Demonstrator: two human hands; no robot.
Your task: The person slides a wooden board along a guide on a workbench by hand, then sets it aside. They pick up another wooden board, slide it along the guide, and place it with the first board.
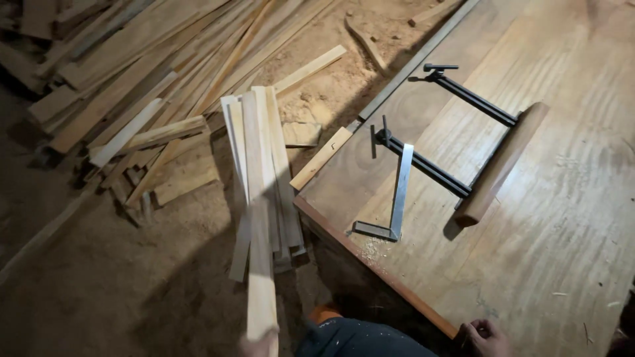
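Sorting of timber looks to be the step in hand: the left hand (259, 345), only its top edge showing at the bottom of the view, has its grip closed around the near end of a long pale wooden slat (258, 218), which reaches away over a bundle of similar thin pale slats (278, 165) lying on the sawdust-covered floor (132, 291). The right hand (488, 337) rests curled at the near edge of the broad wooden desk (562, 218); whether it holds anything I cannot tell. On the desk lie a steel try square (399, 198), a black twin-bar clamp (450, 132) and a rounded wooden block (504, 162). Placing the slat would call for a lift clear of the bundle and a swing past the desk corner.
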